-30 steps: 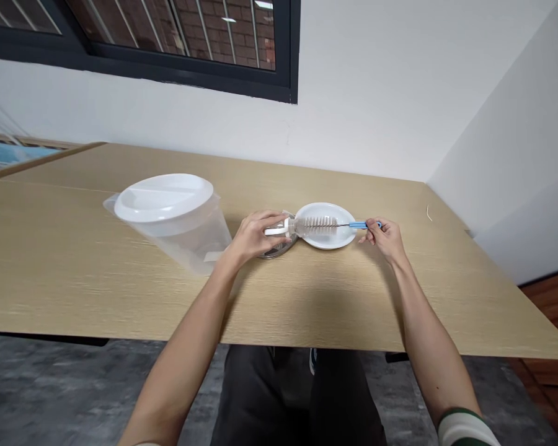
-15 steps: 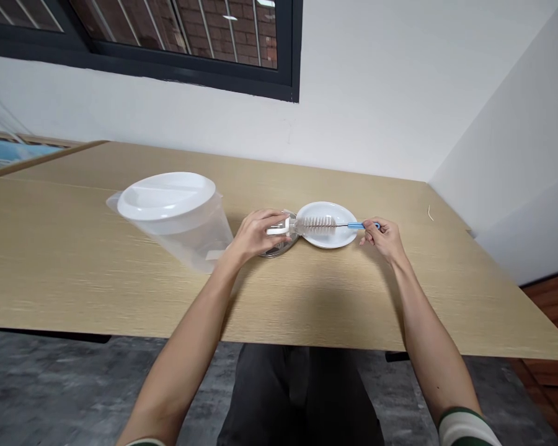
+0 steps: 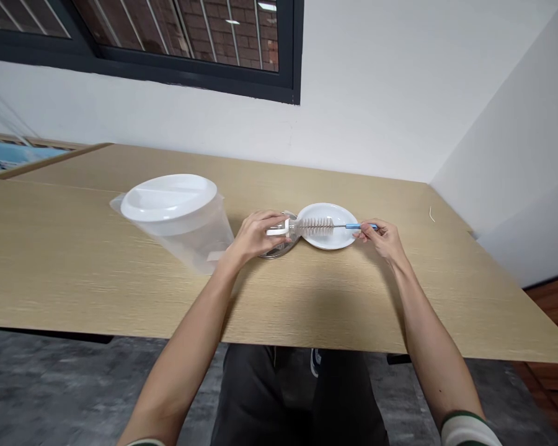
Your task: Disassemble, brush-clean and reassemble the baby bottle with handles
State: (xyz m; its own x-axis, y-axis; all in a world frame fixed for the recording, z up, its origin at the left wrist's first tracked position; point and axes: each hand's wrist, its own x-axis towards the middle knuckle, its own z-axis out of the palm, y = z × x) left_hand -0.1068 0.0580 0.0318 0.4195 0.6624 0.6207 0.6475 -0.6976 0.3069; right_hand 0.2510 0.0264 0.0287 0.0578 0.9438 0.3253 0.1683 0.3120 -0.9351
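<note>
My left hand (image 3: 255,235) is closed around a small clear bottle (image 3: 294,228) with a white band or handle (image 3: 278,231); the fingers hide much of it. The bottle lies on its side, its mouth facing right. Between the fingers of my right hand (image 3: 382,238) is the blue handle of a bottle brush (image 3: 318,227). The pale bristles meet the bottle's mouth at their left end, and most of them show outside it. Below the brush sits a white oval dish (image 3: 328,244). A shiny metal plate (image 3: 279,253) is partly covered by my left hand.
A translucent pitcher (image 3: 181,241) with a white lid stands left of my left hand, close to the forearm. On the wooden table (image 3: 97,272), a thin pale strip (image 3: 431,214) lies at the far right. A wall and a dark-framed window (image 3: 214,74) rise behind.
The brush and my right hand have shifted slightly left, towards the bottle. My left hand stays in place with the bottle. A shoe now shows below the table edge.
</note>
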